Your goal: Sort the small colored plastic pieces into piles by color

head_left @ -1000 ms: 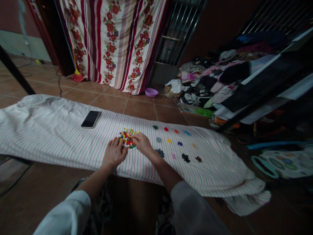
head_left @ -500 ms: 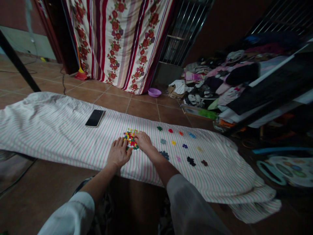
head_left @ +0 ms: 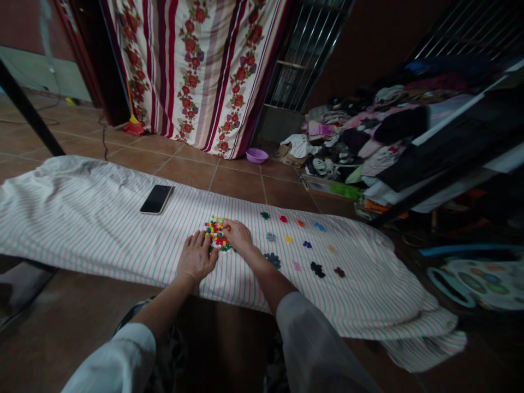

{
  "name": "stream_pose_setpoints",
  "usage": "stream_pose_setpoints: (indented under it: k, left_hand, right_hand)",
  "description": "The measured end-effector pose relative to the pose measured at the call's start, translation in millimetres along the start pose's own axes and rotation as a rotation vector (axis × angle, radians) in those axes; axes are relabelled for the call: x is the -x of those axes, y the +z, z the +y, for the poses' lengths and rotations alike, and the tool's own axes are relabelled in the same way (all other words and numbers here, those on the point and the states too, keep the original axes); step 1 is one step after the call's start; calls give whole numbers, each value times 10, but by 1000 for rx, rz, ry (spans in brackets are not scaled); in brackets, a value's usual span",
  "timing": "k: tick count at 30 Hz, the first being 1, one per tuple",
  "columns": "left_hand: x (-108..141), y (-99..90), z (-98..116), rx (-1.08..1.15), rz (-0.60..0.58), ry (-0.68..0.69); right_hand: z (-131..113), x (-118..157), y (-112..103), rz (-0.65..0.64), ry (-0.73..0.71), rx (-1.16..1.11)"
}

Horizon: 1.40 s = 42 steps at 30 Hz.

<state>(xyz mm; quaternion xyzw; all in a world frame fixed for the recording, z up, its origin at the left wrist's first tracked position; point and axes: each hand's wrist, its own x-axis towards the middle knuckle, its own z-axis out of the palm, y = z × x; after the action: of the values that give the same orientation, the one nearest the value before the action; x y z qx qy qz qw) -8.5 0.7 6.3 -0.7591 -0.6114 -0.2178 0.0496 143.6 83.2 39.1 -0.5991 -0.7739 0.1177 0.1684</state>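
Observation:
A mixed heap of tiny coloured pieces [head_left: 220, 240], perhaps beads or small bricks, lies on the striped cloth [head_left: 102, 218]. My left hand [head_left: 195, 257] rests palm down at the heap's near left side, fingers stretched out. From the right, my right hand [head_left: 239, 236] reaches onto the heap with fingertips pinched together; whatever is between them is too small to make out. Right of that hand, small single-colour clusters sit in rows, among them a dark green cluster [head_left: 265, 215], a red cluster [head_left: 283, 218], a yellow cluster [head_left: 289, 239] and a black cluster [head_left: 317, 269].
A phone [head_left: 156, 199] lies on the cloth to the left. Beyond the cloth, a purple basin [head_left: 257, 156] stands on the tiled floor before a floral curtain [head_left: 213, 71]. Piled clothes [head_left: 360, 131] fill the right back. Dark bars slant at both sides.
The whole view has shifted slightly. My right hand's fingertips have moved a little over the heap, while my left hand stays in place beside it.

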Motion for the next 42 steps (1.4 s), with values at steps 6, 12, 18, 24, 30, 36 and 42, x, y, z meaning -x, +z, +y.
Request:
stream_pose_setpoints:
  k: [6,12,18,24,30,36,42]
  left_hand:
    - [3,-3,2,-18,16,6]
    - [12,27,-14,-17,18,6]
    - [19,52,-33,-23,39,25]
    - [21,44,-45,-31,49,35]
    - [33,23,-59,-24,63,64]
    - [45,-1,-58,6,61,105]
    - [41,-30,-48,47,28,92]
  right_hand:
    - [70,57,44,93,65,-181]
    - [119,107,66,165,81,-305]
    - [197,193,10,224,59,-339]
    - [435,390,-168,322,92,-338]
    - [919,725,-445,435,145,-375]
    - [1629,1142,-761,602,238,-305]
    - [2351,1563,-1034,732,410,-235]
